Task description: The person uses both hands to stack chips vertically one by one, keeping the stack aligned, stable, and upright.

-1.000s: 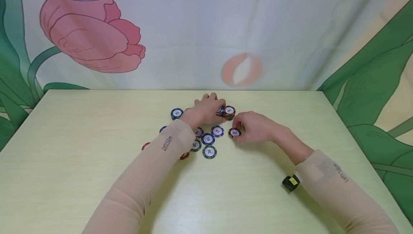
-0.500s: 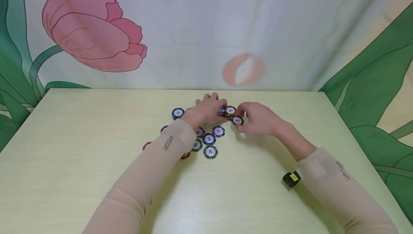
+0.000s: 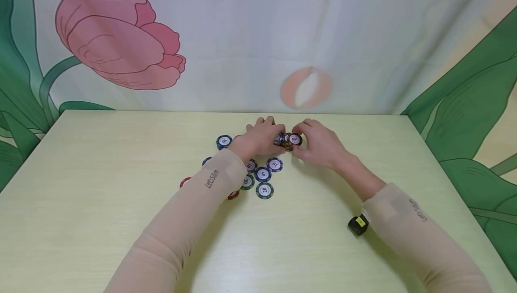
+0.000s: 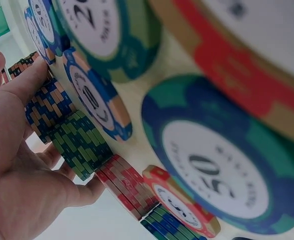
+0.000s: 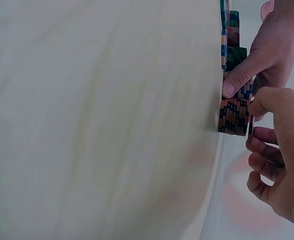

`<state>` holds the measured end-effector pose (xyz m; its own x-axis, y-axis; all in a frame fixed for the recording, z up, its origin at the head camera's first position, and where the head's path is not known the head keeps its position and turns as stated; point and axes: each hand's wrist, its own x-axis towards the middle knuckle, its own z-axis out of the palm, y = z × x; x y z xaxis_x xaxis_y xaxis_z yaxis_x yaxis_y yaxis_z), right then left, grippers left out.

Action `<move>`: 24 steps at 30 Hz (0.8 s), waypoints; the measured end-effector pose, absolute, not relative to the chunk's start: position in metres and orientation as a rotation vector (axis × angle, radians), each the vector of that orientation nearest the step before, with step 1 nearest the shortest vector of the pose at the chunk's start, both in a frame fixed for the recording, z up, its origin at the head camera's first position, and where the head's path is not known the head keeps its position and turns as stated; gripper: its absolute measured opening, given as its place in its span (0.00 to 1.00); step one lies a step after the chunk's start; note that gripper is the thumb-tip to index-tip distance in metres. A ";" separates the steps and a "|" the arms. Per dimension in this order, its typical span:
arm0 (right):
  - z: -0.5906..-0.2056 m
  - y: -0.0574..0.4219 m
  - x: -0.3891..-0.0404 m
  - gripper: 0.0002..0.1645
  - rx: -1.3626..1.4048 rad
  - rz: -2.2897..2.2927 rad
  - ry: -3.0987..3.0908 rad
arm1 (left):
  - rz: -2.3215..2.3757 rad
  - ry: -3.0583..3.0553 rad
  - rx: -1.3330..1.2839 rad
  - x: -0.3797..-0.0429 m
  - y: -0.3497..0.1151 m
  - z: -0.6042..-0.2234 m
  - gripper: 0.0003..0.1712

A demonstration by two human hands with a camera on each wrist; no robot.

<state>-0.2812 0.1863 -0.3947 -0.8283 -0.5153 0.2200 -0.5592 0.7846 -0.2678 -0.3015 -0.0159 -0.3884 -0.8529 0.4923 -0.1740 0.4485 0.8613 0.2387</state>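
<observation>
Poker chips stand in a row of stacks near the table's back edge. My left hand point(image 3: 262, 138) holds the blue-and-orange stack point(image 4: 49, 107), thumb on the front and fingers behind. Beside it in the left wrist view come a green stack point(image 4: 81, 145), a red stack point(image 4: 129, 185) and a blue-green stack point(image 4: 169, 225). At the row's right end is the dark brown stack point(image 5: 233, 117). My right hand point(image 3: 321, 145) pinches a 100 poker chip point(image 3: 295, 139) between thumb and fingers, right at the top of the brown stack. Whether chip and stack touch cannot be told.
Loose chips lie flat in front of the stacks, among them a green 20 chip point(image 3: 264, 190), a blue 50 chip point(image 3: 263, 174) and a blue 10 chip point(image 3: 275, 164). My left forearm covers several others. A printed curtain point(image 3: 242, 37) hangs behind the table point(image 3: 121, 216).
My right hand has carried the 100 poker chip away from me, from the table in front of the brown stack up to its top. The left hand has stayed at the stacks.
</observation>
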 end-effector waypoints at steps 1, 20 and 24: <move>-0.395 0.186 -0.282 0.22 0.859 0.486 -2.839 | 0.276 2.808 0.720 -0.302 -0.016 -0.389 0.28; -0.397 0.179 -0.279 0.22 0.857 0.549 -2.856 | 0.280 2.798 0.706 -0.301 -0.015 -0.387 0.29; -0.398 0.182 -0.279 0.21 0.878 0.557 -2.855 | 0.287 2.796 0.704 -0.301 -0.015 -0.387 0.28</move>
<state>-0.2793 0.1819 -0.3977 -0.8282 -0.5225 0.2028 -0.5604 0.7664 -0.3139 -0.3010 -0.0148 -0.3870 -0.8540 0.4860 -0.1857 0.4382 0.8643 0.2469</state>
